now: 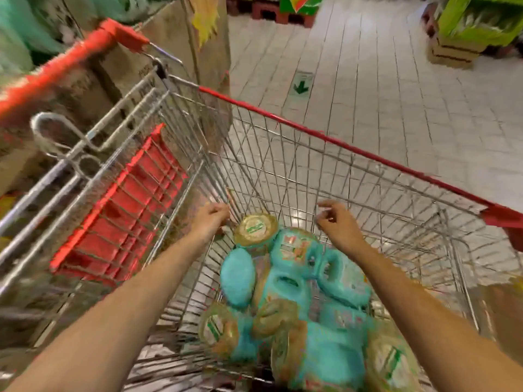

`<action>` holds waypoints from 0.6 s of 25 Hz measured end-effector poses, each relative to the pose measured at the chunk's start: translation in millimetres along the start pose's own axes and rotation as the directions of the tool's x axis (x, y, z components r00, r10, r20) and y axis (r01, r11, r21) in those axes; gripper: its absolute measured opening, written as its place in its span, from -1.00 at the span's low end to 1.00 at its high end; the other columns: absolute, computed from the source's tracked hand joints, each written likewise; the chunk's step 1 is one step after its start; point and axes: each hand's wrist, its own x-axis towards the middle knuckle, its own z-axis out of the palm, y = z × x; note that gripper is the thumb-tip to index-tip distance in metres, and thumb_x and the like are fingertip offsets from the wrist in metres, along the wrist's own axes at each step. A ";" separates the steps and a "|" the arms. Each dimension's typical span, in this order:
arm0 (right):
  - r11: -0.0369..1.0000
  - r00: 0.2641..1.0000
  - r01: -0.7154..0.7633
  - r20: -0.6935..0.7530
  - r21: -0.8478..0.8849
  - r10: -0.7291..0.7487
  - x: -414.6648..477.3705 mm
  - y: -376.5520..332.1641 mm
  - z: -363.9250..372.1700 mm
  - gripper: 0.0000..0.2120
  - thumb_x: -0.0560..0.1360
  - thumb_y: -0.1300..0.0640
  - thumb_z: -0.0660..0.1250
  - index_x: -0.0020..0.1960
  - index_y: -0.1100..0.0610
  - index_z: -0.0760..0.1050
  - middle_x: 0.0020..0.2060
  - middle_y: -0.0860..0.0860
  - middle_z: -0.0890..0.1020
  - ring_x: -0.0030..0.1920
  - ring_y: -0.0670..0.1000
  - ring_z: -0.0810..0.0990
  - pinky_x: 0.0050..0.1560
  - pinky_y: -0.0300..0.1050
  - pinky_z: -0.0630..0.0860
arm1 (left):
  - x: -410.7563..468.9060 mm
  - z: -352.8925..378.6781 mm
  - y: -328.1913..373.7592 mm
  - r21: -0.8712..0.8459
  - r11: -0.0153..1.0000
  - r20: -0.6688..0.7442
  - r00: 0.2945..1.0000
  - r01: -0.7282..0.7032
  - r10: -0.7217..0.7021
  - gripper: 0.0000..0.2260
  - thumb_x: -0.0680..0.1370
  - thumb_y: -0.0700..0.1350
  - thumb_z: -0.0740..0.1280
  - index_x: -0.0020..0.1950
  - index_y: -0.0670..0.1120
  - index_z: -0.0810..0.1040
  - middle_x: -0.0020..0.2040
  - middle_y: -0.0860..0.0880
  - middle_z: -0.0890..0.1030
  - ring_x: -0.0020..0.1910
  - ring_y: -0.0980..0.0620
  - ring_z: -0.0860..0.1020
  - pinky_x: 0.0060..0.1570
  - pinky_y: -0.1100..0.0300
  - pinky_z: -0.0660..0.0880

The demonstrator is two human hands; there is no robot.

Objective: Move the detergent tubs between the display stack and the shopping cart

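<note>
while both hands reach deep into shopping cart [353, 148], left hand [210, 217] and right hand [338, 224] hang loose-curled, grasping nothing. teal detergent tubs [297, 292] heaped on cart floor, topmost tub [256, 229] between hands. looks mid-transfer; next: clamp that tub from both sides, lift clear.

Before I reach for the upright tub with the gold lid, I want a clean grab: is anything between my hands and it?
Nothing visible. The left hand and right hand hang empty on either side of the gold-lidded tub, inside the cart. Other tubs crowd its near side only.
</note>
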 end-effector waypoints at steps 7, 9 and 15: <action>0.977 0.937 -0.114 0.306 -0.182 0.167 126.3 101.8 102.7 -0.48 0.47 0.26 0.40 0.38 0.22 0.33 0.22 0.16 0.51 0.17 0.18 0.53 0.26 0.03 0.43 | 127.8 31.9 -112.4 0.117 0.982 -0.032 0.988 0.151 -0.148 -0.68 0.56 -0.33 0.32 0.30 -0.32 0.45 0.01 -0.17 0.55 -0.01 -0.04 0.48 -0.05 0.20 0.40; 0.972 0.913 -0.060 0.382 -0.228 0.146 148.8 130.4 132.5 -0.32 0.43 0.24 0.47 0.46 0.20 0.25 0.36 0.14 0.42 0.28 0.16 0.47 0.24 -0.17 0.36 | 154.4 38.7 -140.2 0.210 0.968 -0.040 0.991 0.136 -0.130 -0.57 0.52 -0.30 0.39 0.37 -0.28 0.39 0.10 -0.19 0.53 0.05 -0.08 0.51 -0.02 0.25 0.46; 0.993 0.918 0.008 0.396 -0.122 0.041 174.7 174.3 196.3 -0.16 0.19 0.29 0.63 0.35 0.19 0.27 0.16 0.09 0.51 0.16 0.09 0.51 0.07 -0.30 0.45 | 192.6 61.9 -200.6 0.321 0.943 0.150 0.978 0.088 -0.142 -0.06 0.28 -0.19 0.62 0.53 -0.13 0.15 0.21 0.12 0.48 0.23 0.08 0.43 0.09 0.41 0.41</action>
